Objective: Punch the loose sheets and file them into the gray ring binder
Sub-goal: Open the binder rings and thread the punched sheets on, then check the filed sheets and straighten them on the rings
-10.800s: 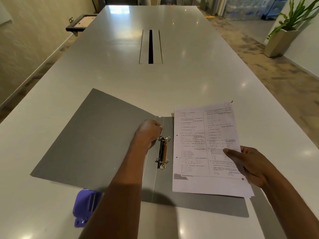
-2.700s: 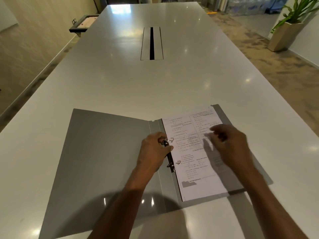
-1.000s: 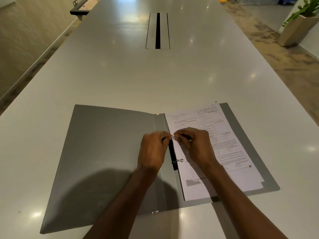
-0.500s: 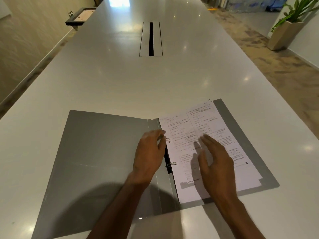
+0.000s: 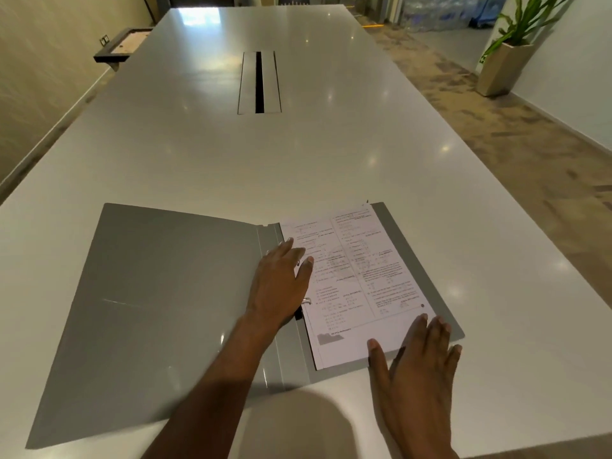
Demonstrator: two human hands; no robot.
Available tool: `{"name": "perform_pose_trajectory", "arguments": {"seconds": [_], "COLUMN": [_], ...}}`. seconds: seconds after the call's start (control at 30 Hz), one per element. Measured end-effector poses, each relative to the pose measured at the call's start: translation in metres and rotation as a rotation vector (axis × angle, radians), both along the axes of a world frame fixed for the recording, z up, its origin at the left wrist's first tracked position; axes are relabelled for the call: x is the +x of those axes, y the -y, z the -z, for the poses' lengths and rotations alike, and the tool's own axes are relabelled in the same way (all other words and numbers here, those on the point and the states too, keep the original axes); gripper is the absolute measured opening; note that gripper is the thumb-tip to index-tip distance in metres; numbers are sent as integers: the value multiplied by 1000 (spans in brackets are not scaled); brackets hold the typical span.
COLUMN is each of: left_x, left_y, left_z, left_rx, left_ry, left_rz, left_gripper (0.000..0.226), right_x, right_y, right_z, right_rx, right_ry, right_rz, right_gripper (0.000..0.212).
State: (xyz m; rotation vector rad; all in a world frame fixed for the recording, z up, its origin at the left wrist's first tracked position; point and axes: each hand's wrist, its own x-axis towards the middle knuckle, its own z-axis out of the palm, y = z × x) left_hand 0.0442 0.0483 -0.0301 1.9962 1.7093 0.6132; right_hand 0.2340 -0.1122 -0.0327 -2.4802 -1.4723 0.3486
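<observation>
left hand (image 5: 278,286): flat, fingers straight, over metal rings (image 5: 306,301) at spine | right hand (image 5: 419,362): flat, fingertips on near corner of printed white sheets (image 5: 357,283) | sheets lie on right half of open gray ring binder (image 5: 159,299) | binder flat on glossy white table (image 5: 298,160)

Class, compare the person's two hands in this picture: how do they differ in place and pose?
The left hand lies over the rings, by the inner edge of the sheets; the right hand lies at their near outer corner. The left hand's fingers lie close together; the right hand's are spread. Both are flat and open, gripping nothing.
</observation>
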Motion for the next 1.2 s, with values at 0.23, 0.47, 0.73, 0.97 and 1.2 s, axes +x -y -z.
{"name": "perform_pose_trajectory", "arguments": {"seconds": [0.23, 0.47, 0.73, 0.97, 1.2], "left_x": [0, 0, -22, -68, -79], "left_y": [-1, 5, -1, 7, 13], "left_z": [6, 1, -46, -77, -88], "left_rx": [7, -151, -187, -462, -415], "left_ry": [4, 563, 1062, 1076, 970], "left_rz": [11, -134, -469, -413, -442], "left_gripper": [52, 52, 45, 42, 26], "right_x": [-11, -26, -37, -57, -57], "right_y": [-1, -10, -12, -19, -19], "right_z": [-3, -3, -20, -17, -21], "right_rx": [44, 231, 346, 380, 381], "right_ry": [-6, -340, -358, -102, 26], "right_rz": [26, -34, -505, -770, -921], "right_gripper": [99, 88, 97, 127, 96]}}
